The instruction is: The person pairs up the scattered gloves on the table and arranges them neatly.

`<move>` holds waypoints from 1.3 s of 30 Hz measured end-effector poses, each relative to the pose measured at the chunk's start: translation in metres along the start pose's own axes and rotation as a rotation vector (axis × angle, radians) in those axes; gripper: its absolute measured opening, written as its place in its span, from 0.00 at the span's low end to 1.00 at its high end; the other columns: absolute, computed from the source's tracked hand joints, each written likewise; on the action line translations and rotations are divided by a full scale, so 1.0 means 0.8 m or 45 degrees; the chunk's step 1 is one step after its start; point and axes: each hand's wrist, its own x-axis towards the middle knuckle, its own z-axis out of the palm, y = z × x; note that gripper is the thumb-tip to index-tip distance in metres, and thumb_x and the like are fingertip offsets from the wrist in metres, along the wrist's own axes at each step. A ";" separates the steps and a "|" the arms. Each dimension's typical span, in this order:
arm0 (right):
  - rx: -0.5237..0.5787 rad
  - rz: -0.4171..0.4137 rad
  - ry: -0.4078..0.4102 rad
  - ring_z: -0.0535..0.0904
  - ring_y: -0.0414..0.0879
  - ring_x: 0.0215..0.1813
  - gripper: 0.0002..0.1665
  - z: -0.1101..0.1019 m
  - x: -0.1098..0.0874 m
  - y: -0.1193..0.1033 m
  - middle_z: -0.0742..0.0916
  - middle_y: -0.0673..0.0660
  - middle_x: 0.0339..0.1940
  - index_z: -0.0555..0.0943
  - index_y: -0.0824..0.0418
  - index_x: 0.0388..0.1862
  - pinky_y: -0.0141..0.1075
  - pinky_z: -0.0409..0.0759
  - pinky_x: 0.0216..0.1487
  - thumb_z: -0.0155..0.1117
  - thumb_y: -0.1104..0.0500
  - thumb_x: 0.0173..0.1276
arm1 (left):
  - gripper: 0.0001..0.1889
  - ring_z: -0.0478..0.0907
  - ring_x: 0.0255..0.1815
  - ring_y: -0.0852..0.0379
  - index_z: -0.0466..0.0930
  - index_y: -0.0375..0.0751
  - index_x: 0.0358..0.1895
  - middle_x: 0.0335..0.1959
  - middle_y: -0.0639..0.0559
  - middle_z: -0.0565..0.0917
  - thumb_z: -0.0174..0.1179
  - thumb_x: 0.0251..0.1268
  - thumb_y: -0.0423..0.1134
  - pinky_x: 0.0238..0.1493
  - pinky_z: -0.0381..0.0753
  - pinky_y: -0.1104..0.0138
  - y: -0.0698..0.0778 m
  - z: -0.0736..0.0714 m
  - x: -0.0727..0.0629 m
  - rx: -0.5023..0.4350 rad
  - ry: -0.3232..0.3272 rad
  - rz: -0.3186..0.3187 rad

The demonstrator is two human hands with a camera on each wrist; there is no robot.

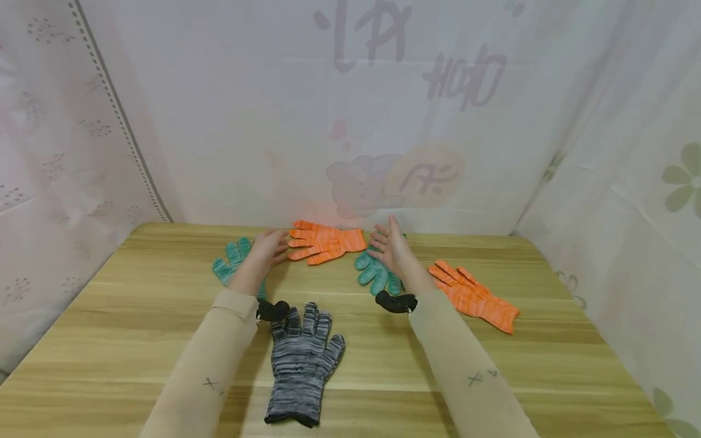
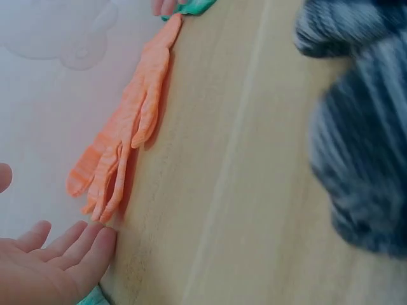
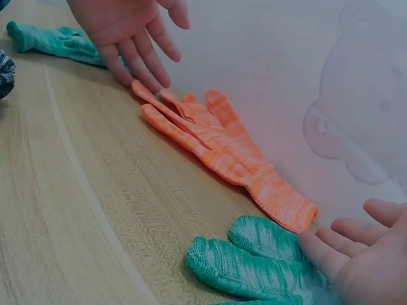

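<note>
An orange knitted glove (image 1: 327, 239) lies by the back edge of the table, between my two hands. My left hand (image 1: 265, 255) is at its finger end, with fingers extended and holding nothing. In the left wrist view, the left fingertips (image 2: 105, 238) sit close to the glove's tips; contact is unclear. By the cuff is my right hand (image 1: 391, 246), fingers extended too, over a green glove (image 1: 378, 274) that it partly hides. Another green glove (image 1: 232, 258) lies partly behind the left hand and forearm.
A second orange glove (image 1: 475, 297) lies right of the right forearm. Nearer the front is a grey-and-black glove (image 1: 301, 365), fingers pointing away. The wooden table (image 1: 547, 371) meets a printed cloth backdrop (image 1: 246, 134) behind, with cloth at both sides.
</note>
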 end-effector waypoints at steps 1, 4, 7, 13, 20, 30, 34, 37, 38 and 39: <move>0.030 0.015 0.017 0.46 0.60 0.75 0.45 -0.003 0.008 0.004 0.50 0.68 0.76 0.44 0.66 0.77 0.50 0.54 0.71 0.33 0.35 0.76 | 0.30 0.62 0.68 0.44 0.52 0.39 0.75 0.71 0.37 0.59 0.48 0.74 0.44 0.62 0.68 0.55 0.000 0.001 0.001 -0.004 0.007 -0.009; 0.080 0.072 0.094 0.42 0.62 0.76 0.44 0.001 0.023 0.008 0.46 0.68 0.76 0.39 0.64 0.78 0.51 0.50 0.71 0.26 0.36 0.76 | 0.30 0.62 0.67 0.45 0.53 0.40 0.75 0.71 0.37 0.60 0.48 0.74 0.45 0.62 0.69 0.55 0.002 0.004 0.004 -0.016 0.027 -0.043; 0.120 0.074 0.088 0.40 0.63 0.76 0.44 0.001 0.027 0.010 0.44 0.68 0.76 0.37 0.62 0.78 0.50 0.48 0.72 0.25 0.35 0.76 | 0.30 0.61 0.68 0.44 0.54 0.41 0.75 0.72 0.37 0.59 0.47 0.75 0.45 0.62 0.68 0.55 0.004 0.005 0.008 -0.048 0.023 -0.061; 0.139 0.069 0.066 0.39 0.64 0.75 0.44 0.003 0.030 0.012 0.43 0.70 0.76 0.37 0.60 0.78 0.50 0.47 0.72 0.27 0.35 0.76 | 0.30 0.63 0.67 0.43 0.52 0.43 0.75 0.71 0.35 0.58 0.47 0.75 0.45 0.62 0.67 0.52 0.007 0.003 0.007 -0.148 0.026 -0.077; 0.182 0.079 0.083 0.41 0.64 0.75 0.44 0.007 0.033 0.012 0.43 0.72 0.75 0.37 0.62 0.78 0.50 0.49 0.72 0.28 0.35 0.76 | 0.29 0.62 0.68 0.40 0.51 0.43 0.76 0.72 0.33 0.57 0.45 0.76 0.44 0.63 0.66 0.50 0.004 0.003 0.008 -0.224 -0.010 -0.061; 0.169 0.104 0.112 0.49 0.62 0.74 0.43 0.009 0.036 0.015 0.50 0.72 0.75 0.41 0.62 0.78 0.50 0.56 0.70 0.29 0.36 0.77 | 0.29 0.60 0.68 0.38 0.50 0.43 0.76 0.72 0.35 0.56 0.43 0.77 0.43 0.63 0.65 0.49 0.002 0.001 0.009 -0.323 -0.038 -0.069; 0.131 0.109 0.123 0.55 0.62 0.71 0.44 0.011 0.036 0.016 0.56 0.71 0.73 0.43 0.63 0.78 0.50 0.59 0.68 0.32 0.36 0.77 | 0.29 0.57 0.69 0.39 0.49 0.44 0.76 0.72 0.37 0.56 0.44 0.77 0.42 0.64 0.65 0.48 0.001 0.002 0.011 -0.389 -0.034 -0.088; 0.090 0.118 0.146 0.57 0.61 0.69 0.42 0.015 0.036 0.017 0.58 0.71 0.72 0.45 0.65 0.77 0.49 0.59 0.67 0.34 0.38 0.77 | 0.30 0.55 0.70 0.39 0.49 0.43 0.76 0.73 0.37 0.55 0.44 0.76 0.41 0.63 0.65 0.48 -0.001 0.002 0.013 -0.421 -0.029 -0.097; 0.061 0.119 0.155 0.57 0.61 0.69 0.40 0.017 0.036 0.017 0.59 0.71 0.72 0.46 0.65 0.77 0.49 0.59 0.67 0.35 0.41 0.78 | 0.30 0.56 0.70 0.39 0.49 0.42 0.76 0.72 0.37 0.55 0.45 0.76 0.41 0.63 0.65 0.48 -0.001 0.002 0.014 -0.426 -0.022 -0.097; 0.033 0.119 0.165 0.57 0.61 0.70 0.39 0.019 0.036 0.018 0.59 0.71 0.72 0.46 0.66 0.77 0.48 0.60 0.67 0.36 0.43 0.79 | 0.30 0.57 0.70 0.39 0.50 0.42 0.76 0.72 0.37 0.56 0.46 0.76 0.41 0.63 0.66 0.48 -0.002 0.002 0.014 -0.429 -0.015 -0.097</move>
